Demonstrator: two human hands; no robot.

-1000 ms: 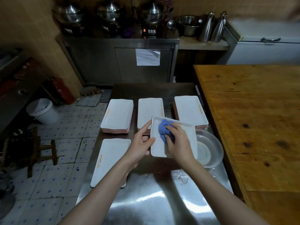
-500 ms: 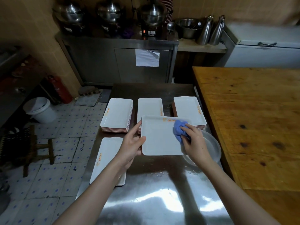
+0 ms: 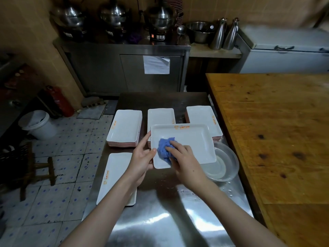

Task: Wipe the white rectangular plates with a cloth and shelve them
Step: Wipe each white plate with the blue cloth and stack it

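white rectangular plate [image 3: 192, 139] was held above steel table [image 3: 160, 220], overlapping front of middle stack [image 3: 160, 116]. left hand [image 3: 142, 157] grip: thumb on left rim, fingers curled beneath. right hand [image 3: 185, 157] grip: fingers curved over bunched blue cloth [image 3: 164, 147], pressing it onto plate's near-left area. risk: one-edge hold plus wiping pressure could lever plate loose onto stack or clear bowl [image 3: 226, 166]; droplets on table suggested wet, slippery rim. orange logo and characters on far rim, too small to read; same mark on near plate [image 3: 114, 175].
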